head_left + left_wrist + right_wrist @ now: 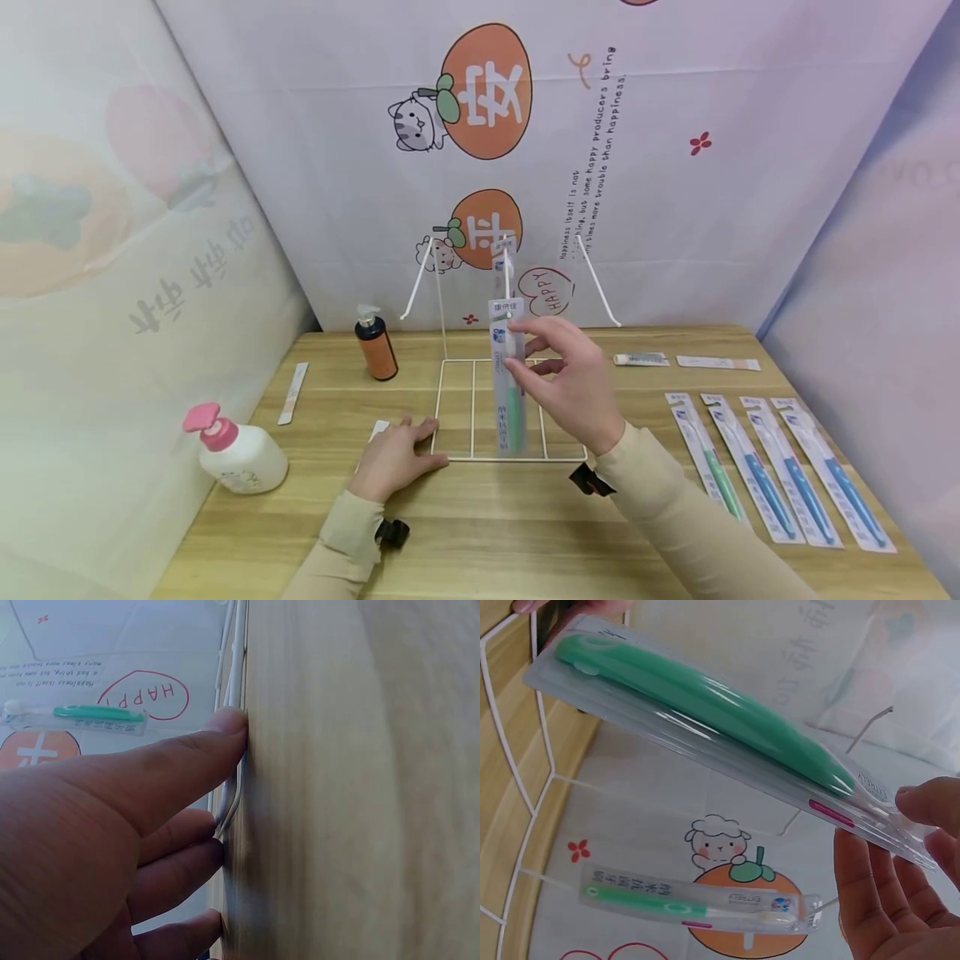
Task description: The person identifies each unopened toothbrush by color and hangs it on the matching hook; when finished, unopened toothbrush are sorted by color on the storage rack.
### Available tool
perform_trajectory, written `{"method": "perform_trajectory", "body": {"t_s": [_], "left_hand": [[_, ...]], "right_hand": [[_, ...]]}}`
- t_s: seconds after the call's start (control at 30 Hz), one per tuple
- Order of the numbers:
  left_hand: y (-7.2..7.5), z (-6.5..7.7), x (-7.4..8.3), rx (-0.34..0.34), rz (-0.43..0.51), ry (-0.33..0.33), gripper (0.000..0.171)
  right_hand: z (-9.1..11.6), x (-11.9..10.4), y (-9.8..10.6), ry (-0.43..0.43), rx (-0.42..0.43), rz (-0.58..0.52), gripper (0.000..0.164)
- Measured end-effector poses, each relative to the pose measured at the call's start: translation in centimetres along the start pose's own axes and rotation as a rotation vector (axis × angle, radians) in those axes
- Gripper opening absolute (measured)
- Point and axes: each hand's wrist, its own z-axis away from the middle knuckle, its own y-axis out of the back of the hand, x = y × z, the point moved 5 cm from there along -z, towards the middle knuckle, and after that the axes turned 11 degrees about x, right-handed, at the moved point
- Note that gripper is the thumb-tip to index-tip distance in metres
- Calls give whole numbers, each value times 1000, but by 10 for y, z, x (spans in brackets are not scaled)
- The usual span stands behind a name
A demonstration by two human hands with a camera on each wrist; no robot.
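My right hand [573,383] pinches the upper part of a packaged green toothbrush [513,417] between thumb and fingers. The pack hangs upright at the tip of the middle hook of a white wire display rack [495,459]. Farther back on that hook is another packaged green toothbrush [682,906], mostly covered by the front pack in the head view. My left hand [397,458] rests at the front left corner of the rack's base, its thumb and fingertips against the wire [235,675].
Several packaged toothbrushes [787,467] lie at the right. Behind them are a small toothpaste tube [641,360] and a flat sachet [718,363]. On the left stand a dark pump bottle [377,348] and a white bottle with a pink pump [246,458], with a slim packet [293,393] nearby.
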Motion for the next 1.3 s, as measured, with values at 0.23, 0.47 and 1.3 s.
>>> {"method": "perform_trajectory", "body": {"t_s": [0.23,0.47,1.3], "left_hand": [[-2,0,0,-5,0,5,68],[-2,1,-1,-1,5,7,68],[-3,-1,-4,2,6,1,68]], "right_hand": [[-13,18,-10,-36,-5,67,45],[-30,41,-22,-48,12,102,42],[-63,80,-35,-24,65,211,43]]}}
